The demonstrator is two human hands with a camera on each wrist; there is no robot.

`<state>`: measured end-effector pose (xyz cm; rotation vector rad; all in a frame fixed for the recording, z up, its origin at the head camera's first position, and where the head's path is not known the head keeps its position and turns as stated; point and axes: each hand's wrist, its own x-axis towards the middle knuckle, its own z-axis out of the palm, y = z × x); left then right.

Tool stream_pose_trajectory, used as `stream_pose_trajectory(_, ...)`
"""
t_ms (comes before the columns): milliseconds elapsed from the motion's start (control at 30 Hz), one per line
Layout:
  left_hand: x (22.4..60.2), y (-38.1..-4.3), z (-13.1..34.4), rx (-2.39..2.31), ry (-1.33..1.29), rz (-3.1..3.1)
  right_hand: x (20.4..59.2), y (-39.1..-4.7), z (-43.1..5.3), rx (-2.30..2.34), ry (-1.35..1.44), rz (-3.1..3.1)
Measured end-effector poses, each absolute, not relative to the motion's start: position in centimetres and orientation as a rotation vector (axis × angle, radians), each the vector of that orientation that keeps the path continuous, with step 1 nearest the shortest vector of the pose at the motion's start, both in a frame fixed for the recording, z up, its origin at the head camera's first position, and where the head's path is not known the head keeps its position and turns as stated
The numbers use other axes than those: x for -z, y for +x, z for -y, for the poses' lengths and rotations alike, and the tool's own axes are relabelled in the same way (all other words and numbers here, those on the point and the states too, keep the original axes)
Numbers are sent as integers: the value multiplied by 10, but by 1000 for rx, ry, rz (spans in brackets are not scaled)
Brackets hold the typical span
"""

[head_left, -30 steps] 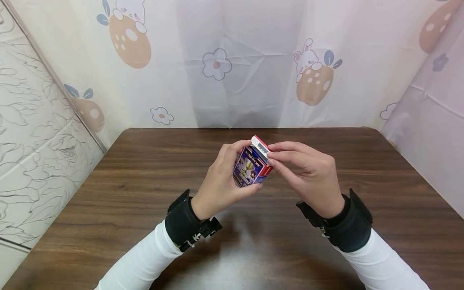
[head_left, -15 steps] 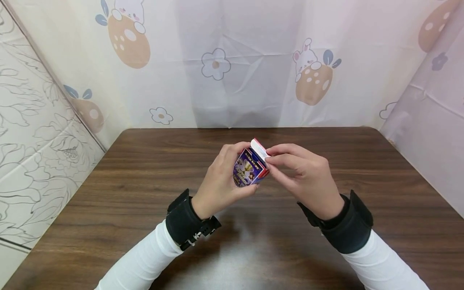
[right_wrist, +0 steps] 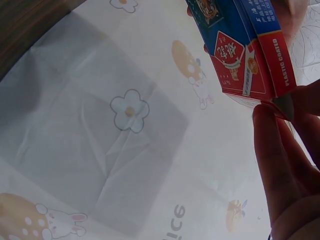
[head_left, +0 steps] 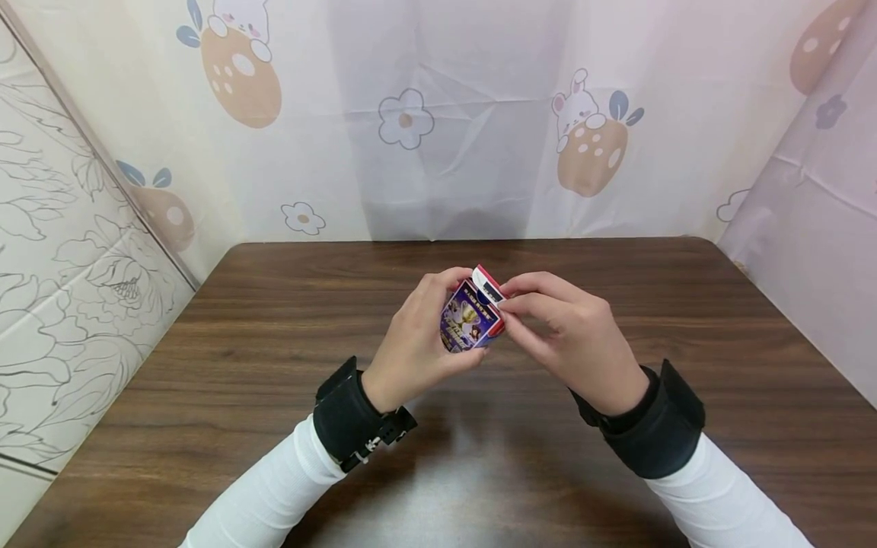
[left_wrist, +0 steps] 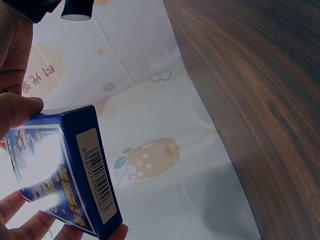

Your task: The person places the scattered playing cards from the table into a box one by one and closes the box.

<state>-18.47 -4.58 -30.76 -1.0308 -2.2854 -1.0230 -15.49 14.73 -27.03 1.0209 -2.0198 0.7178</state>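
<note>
A small blue and red playing-card box (head_left: 468, 321) is held up over the table, tilted. My left hand (head_left: 414, 339) grips it from the left, with the thumb along its near edge and fingers around the far side. At the upper right end a white-lined flap (head_left: 488, 286) stands raised. My right hand (head_left: 578, 331) pinches at this end with thumb and fingertips. In the left wrist view the box's narrow side shows a barcode (left_wrist: 96, 175). The right wrist view shows the red end of the box (right_wrist: 242, 62) against my right fingers (right_wrist: 275, 165). The box's inside is hidden.
Beneath both hands lies a dark wood-grain table (head_left: 288, 335). A pale curtain (head_left: 473, 152) with rabbit and flower prints hangs behind its far edge. To the left stands a white panel (head_left: 75, 251) with line-drawn flowers. Black bands (head_left: 346, 415) circle both wrists.
My right hand has shifted slightly left, and the flap end of the box has come a little lower and left with it. The left hand keeps its grip almost unmoved.
</note>
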Motion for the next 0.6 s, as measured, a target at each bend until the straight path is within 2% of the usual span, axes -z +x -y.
stream_pose_trajectory(600,311,-181,43,937,-1025,2314,272,-154,-145,-627,1031,2053)
